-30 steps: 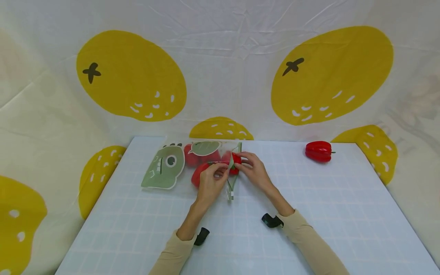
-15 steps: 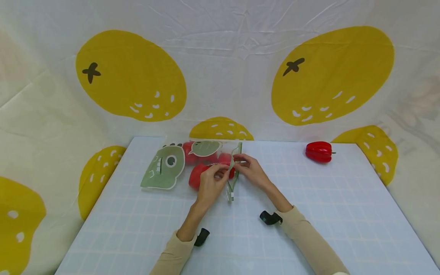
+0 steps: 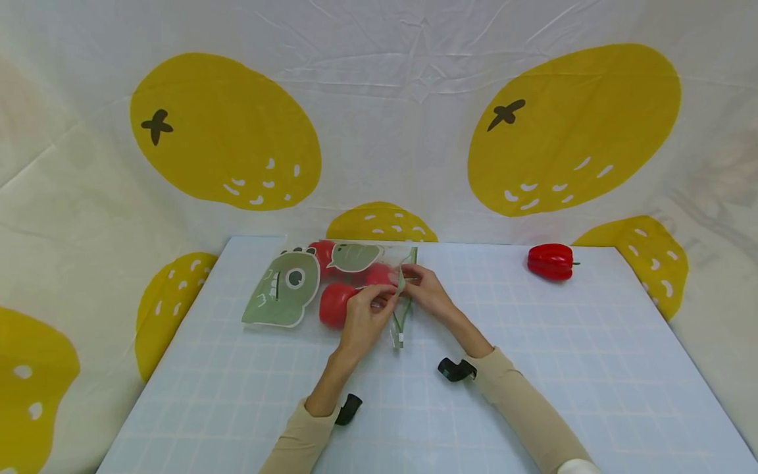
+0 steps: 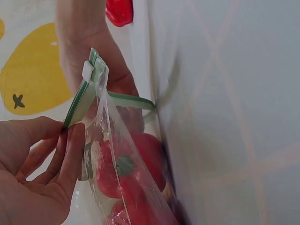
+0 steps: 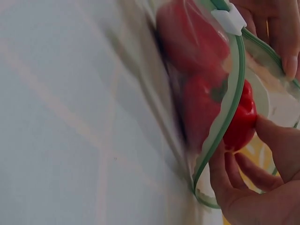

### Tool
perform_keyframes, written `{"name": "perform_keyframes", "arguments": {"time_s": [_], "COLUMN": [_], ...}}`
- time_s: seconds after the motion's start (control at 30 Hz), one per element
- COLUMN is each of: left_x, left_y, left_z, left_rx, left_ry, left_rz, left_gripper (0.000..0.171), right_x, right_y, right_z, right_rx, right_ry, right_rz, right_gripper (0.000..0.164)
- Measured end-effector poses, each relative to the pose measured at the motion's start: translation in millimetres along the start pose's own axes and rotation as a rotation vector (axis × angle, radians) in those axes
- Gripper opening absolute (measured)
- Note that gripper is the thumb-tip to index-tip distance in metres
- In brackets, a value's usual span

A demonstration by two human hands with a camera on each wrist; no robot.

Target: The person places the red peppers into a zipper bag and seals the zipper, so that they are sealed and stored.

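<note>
A clear zip bag (image 3: pixel 275 289) with green dinosaur prints lies on its side at the table's back left, its green-edged mouth facing right. My left hand (image 3: pixel 366 319) pinches the upper green lip of that mouth between thumb and fingers. Through the mouth reaches my right hand (image 3: pixel 431 293), thumb and fingers around the end of a red bell pepper (image 5: pixel 241 124), as the right wrist view shows. More red peppers (image 3: pixel 335 305) lie deeper in the bag, partly behind its prints and my left hand. A white slider (image 5: pixel 229 19) sits at one end of the zip.
Another red bell pepper (image 3: pixel 551 262) lies at the back right of the table, outside the bag. The table (image 3: pixel 533 355) has a pale blue checked cover. Behind it hangs a white cloth (image 3: pixel 391 131) with yellow fruit prints.
My right hand has moved slightly left, taking the pepper from the bag's mouth further inside. The peppers within have shifted left. My left hand keeps its pinch on the lip.
</note>
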State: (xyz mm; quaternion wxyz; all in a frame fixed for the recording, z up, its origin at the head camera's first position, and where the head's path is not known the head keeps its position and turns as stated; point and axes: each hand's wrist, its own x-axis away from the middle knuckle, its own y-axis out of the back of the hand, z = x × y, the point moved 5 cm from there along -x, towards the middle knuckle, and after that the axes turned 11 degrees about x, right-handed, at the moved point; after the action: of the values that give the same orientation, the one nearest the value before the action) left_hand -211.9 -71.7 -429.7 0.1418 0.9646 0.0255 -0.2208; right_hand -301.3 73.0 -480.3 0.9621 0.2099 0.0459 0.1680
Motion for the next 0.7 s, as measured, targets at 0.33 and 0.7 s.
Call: {"name": "perform_keyframes", "arguments": {"time_s": [0.33, 0.7], "left_x": [0.2, -0.1], "left_y": [-0.9, -0.9], "left_z": [0.3, 0.0], "left_rx": [0.002, -0.005], "left_ry": [-0.009, -0.005], "left_rz": [0.004, 0.014], "left_gripper": [0.014, 0.016], "right_x": [-7, -11], "right_y": [-7, -12], "right_z": [3, 5], "right_rx": [0.013, -0.024], "right_ry": [-0.025, -0.013], "right_rz": [-0.033, 0.035], "right_gripper": [0.038, 0.048]}}
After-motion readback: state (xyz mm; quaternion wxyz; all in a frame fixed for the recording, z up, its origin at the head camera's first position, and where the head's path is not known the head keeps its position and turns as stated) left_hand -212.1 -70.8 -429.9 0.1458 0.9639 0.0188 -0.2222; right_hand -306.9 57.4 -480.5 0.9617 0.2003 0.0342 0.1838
